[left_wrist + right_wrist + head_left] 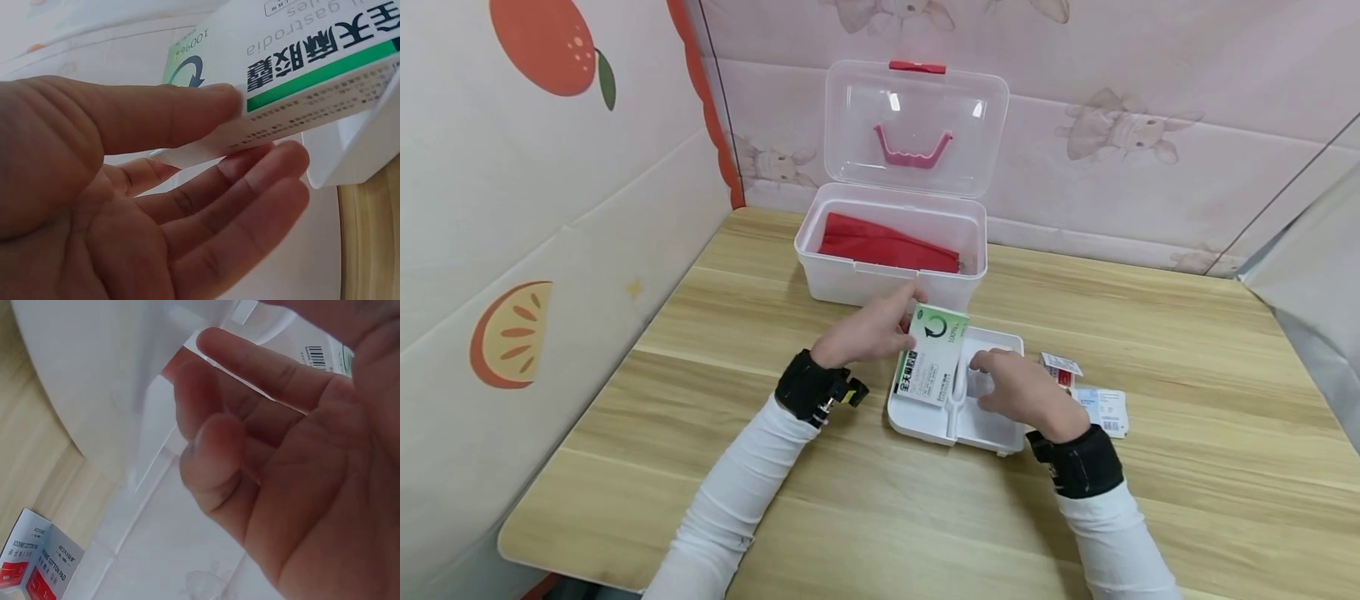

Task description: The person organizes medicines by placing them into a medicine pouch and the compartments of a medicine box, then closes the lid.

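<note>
My left hand (pixel 871 329) pinches a white and green medicine box (pixel 931 354) between thumb and fingers, the thumb on its printed face in the left wrist view. The box leans over the left half of a white divided tray (pixel 917 423) on the table. Above the tray's right compartment hovers my right hand (pixel 1026 392), its fingers loosely bent with nothing between them. From the right wrist view, the right fingertips (pixel 215 447) are close to the tray's pale wall.
Behind the tray stands a clear storage box (pixel 827 279), its lid (pixel 917 100) raised and a red cloth item (pixel 880 242) inside. Right of the tray lie a red and white iodine cotton pad packet (pixel 1062 368) and a blue and white packet (pixel 1105 411).
</note>
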The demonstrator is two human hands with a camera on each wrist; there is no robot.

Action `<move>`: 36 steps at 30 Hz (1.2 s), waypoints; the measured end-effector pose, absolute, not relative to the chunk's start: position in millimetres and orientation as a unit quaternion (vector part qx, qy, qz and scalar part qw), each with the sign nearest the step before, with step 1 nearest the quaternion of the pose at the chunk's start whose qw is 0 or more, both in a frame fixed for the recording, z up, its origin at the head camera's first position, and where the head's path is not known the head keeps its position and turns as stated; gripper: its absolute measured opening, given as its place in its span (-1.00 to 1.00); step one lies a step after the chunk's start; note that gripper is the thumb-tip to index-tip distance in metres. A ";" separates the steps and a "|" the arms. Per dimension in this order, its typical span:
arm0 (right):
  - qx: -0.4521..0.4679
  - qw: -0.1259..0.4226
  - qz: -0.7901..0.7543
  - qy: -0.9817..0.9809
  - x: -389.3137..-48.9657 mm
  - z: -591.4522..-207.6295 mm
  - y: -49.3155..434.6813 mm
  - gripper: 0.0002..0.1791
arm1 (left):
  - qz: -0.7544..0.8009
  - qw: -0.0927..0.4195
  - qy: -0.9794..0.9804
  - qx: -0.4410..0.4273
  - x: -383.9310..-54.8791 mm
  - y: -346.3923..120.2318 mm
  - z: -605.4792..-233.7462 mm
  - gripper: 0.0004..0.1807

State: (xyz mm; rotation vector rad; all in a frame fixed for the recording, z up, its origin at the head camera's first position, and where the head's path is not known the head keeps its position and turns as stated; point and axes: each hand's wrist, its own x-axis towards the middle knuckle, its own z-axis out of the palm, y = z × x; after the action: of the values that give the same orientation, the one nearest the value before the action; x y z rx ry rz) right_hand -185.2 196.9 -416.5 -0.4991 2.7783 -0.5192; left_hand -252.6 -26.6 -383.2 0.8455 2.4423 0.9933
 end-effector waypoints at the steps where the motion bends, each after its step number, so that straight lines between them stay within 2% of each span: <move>1: -0.173 0.135 -0.179 0.959 -185.3 -416.8 196.9 -0.51 | 0.343 0.184 0.871 0.301 -252.4 -26.7 -383.5 -0.46; 16: -0.175 0.134 -0.179 0.959 -186.6 -418.5 196.7 -0.53 | 0.235 0.202 0.910 0.277 -249.0 -23.8 -387.3 -0.47; 28: -0.179 0.133 -0.180 0.958 -186.4 -418.7 197.4 -0.53 | 0.159 0.206 0.928 0.266 -250.0 -21.7 -396.7 -0.40; 36: -0.200 0.119 -0.176 0.957 -186.6 -418.1 197.3 -0.53 | 0.155 0.244 0.921 0.260 -251.3 -21.4 -401.1 -0.41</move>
State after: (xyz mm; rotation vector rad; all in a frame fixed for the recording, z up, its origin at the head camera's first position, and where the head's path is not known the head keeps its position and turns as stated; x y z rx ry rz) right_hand -186.6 197.3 -418.1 -0.5844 2.7975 -0.5139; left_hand -251.3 -21.4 -401.1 0.7089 2.5165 0.4222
